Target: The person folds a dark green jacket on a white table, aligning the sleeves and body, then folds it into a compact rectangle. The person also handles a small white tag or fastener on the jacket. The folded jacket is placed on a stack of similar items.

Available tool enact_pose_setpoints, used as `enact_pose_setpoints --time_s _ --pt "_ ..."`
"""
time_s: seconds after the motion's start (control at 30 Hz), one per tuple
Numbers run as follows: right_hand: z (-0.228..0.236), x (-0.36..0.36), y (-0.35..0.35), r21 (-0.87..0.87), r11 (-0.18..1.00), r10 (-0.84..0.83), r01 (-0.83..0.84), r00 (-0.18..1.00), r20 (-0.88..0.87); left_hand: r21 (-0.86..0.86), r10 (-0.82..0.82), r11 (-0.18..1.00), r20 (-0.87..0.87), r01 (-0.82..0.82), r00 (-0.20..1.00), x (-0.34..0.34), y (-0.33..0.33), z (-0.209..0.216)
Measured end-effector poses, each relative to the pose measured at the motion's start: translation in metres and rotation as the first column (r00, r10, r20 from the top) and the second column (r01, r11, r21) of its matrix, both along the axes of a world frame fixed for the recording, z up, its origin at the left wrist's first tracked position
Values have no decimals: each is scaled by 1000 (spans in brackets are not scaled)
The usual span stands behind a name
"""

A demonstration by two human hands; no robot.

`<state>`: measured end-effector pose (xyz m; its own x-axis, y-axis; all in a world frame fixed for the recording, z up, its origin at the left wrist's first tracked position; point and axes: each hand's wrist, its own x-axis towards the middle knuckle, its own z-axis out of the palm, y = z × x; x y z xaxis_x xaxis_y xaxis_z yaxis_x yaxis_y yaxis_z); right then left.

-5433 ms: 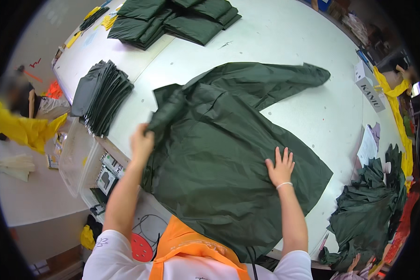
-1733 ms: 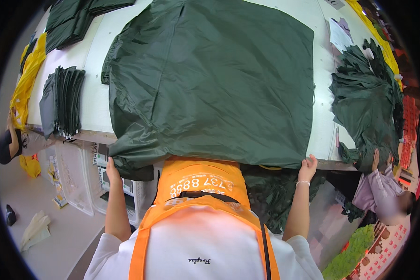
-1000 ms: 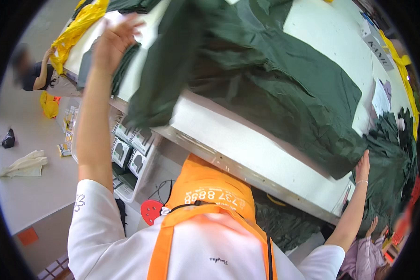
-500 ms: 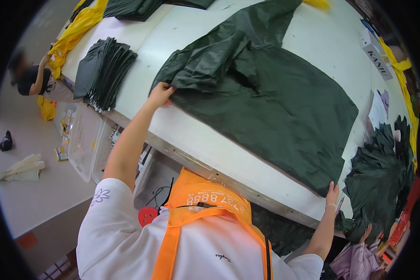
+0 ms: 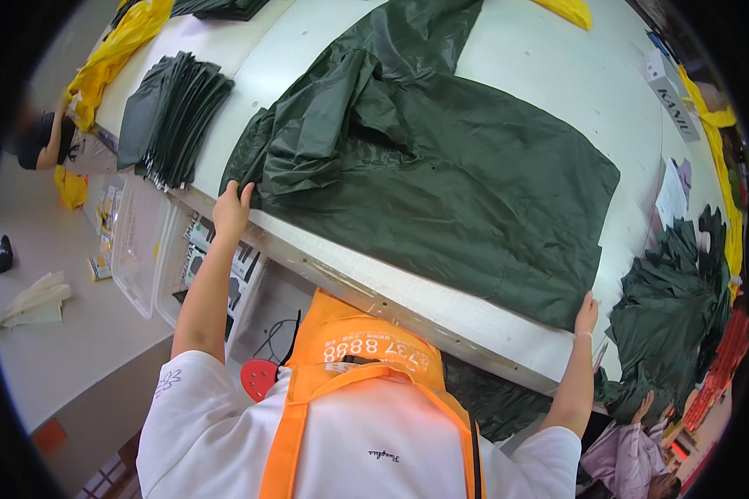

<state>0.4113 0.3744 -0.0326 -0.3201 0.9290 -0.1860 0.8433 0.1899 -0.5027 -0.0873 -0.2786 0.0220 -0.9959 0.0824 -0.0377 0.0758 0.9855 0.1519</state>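
A dark green raincoat of thin shiny cloth lies spread across the white table. Its body stretches to the right, while a bunched, creased part lies at the left and another length reaches away over the far side. My left hand is closed on the coat's near left edge, close to the table's rim. At the near right corner, my right hand pinches the hem between thumb and fingers. Between the two hands the near edge runs fairly straight, with small wrinkles in the cloth.
A stack of folded dark green garments stands left, near yellow cloth. Crumpled green cloth hangs at the right edge. A clear plastic bin sits below the table. One person is far left, another lower right.
Both hands have drawn the raincoat toward me and leftward. My left hand moved further left and slightly down from its body, straightening the near edge; my right hand moved slightly up and left.
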Motion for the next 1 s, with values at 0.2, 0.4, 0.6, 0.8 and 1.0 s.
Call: enact_pose_setpoints --time_s 0.2,0.4,0.6,0.8,1.0 --pt "-2 50 -16 -123 982 158 -142 978 133 518 73 849 69 -98 995 1 -31 -19" --pt "91 -261 -165 242 895 435 -374 851 -295 630 28 774 59 -60 998 5 -44 -29" --pt "69 -457 -441 -211 747 423 -630 696 -580 396 26 918 -115 21 993 -8 -28 -33" --pt "86 -389 -364 -611 345 303 -712 701 -645 320 77 947 -151 -25 986 -9 -27 -39" --pt "162 -210 -132 -818 384 333 -428 891 -310 318 84 946 -70 -58 994 -10 -34 -39"
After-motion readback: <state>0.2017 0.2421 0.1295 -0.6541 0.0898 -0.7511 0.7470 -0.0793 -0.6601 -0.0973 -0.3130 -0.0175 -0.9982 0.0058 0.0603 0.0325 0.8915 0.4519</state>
